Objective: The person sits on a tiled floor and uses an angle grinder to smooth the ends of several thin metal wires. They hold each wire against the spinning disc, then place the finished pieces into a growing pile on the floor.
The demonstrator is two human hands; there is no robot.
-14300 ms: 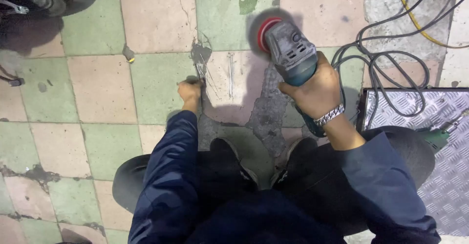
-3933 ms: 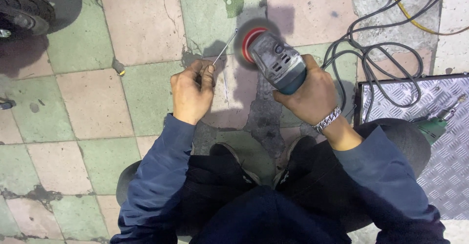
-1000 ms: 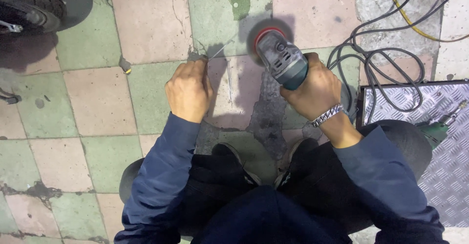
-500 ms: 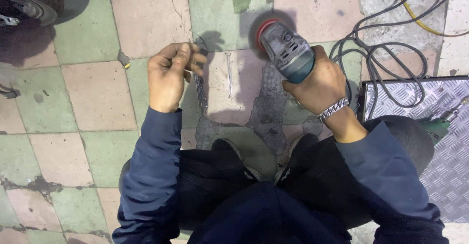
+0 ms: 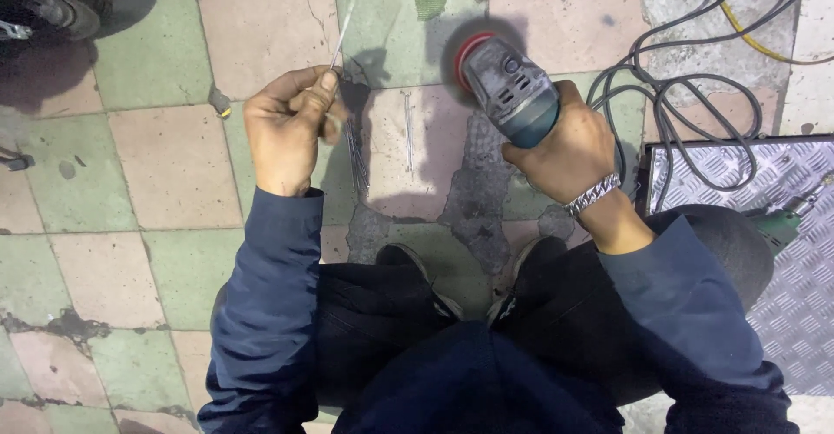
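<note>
Cracked pink-green tiles (patched grey) underlie left hand pinching rod, right hand clasping grinder.

tangled cable, checker plate, tyre
</note>
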